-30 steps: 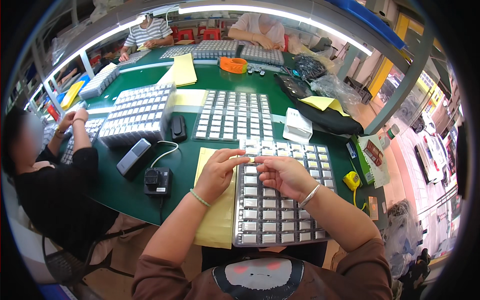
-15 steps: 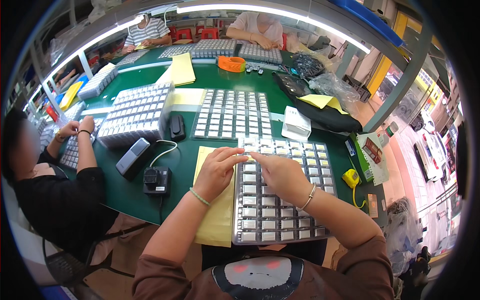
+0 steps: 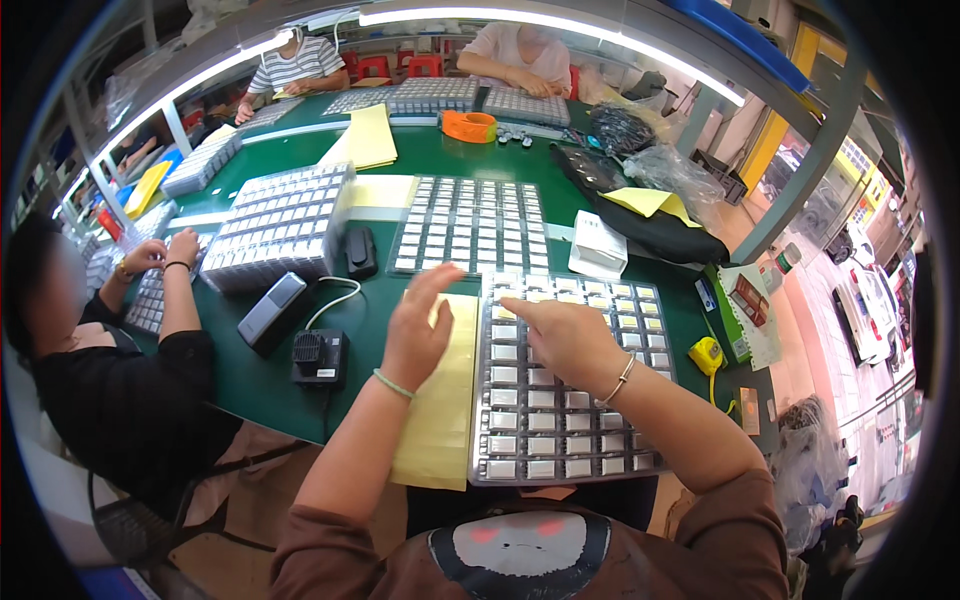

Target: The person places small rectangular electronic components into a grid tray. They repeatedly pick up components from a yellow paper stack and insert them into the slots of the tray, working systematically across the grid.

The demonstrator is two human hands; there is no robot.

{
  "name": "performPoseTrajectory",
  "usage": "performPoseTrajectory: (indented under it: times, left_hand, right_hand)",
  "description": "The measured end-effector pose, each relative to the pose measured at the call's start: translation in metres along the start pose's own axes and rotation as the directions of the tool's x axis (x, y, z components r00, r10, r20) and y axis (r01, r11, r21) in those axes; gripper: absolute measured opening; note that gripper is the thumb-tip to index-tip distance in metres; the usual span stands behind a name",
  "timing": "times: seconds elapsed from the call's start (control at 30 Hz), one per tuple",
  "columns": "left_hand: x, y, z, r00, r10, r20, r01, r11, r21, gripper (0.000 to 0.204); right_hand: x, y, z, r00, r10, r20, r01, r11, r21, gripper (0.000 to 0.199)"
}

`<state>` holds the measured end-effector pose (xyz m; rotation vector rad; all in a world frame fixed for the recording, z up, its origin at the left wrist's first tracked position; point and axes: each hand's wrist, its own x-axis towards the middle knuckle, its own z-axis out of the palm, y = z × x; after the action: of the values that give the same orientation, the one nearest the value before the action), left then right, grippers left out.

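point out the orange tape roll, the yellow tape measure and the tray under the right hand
orange tape roll [image 3: 468, 126], head view, on its front outer rim
yellow tape measure [image 3: 707, 355], head view, on the middle of its case
tray [image 3: 545, 435], head view, on the rows of cells near its lower middle
right hand [image 3: 565, 340], head view, on the back of the hand

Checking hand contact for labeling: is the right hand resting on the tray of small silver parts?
Yes, the right hand lies palm down on the upper left cells of the grey tray, while the left hand is over the yellow sheet beside it.
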<state>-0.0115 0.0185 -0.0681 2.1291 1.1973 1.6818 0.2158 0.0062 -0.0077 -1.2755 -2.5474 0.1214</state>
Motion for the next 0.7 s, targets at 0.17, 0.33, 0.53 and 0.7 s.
performPoseTrajectory:
  times: [0.17, 0.33, 0.53, 0.7]
  left_hand:
    - [-0.023, -0.044, -0.015, 0.943, -0.326, 0.071, 0.242, 0.815, 0.527, 0.049]
    - [-0.021, -0.046, -0.014, 0.862, -0.503, 0.068, 0.395, 0.748, 0.534, 0.064]
    - [-0.012, -0.050, -0.018, 0.797, -0.600, 0.067, 0.595, 0.800, 0.078, 0.037]
    - [-0.008, -0.046, -0.020, 0.798, -0.599, 0.063, 0.524, 0.639, -0.564, 0.018]
  right_hand:
    - [0.004, -0.002, -0.008, 0.998, 0.055, 0.010, -0.055, 0.998, 0.033, 0.036]
    - [0.008, 0.001, -0.007, 0.987, -0.017, -0.162, 0.036, 0.992, 0.119, 0.027]
    - [0.019, 0.004, -0.003, 0.975, -0.026, -0.219, 0.061, 0.986, 0.156, 0.018]
    - [0.048, -0.011, 0.003, 0.965, -0.046, -0.258, 0.126, 0.944, 0.306, 0.016]
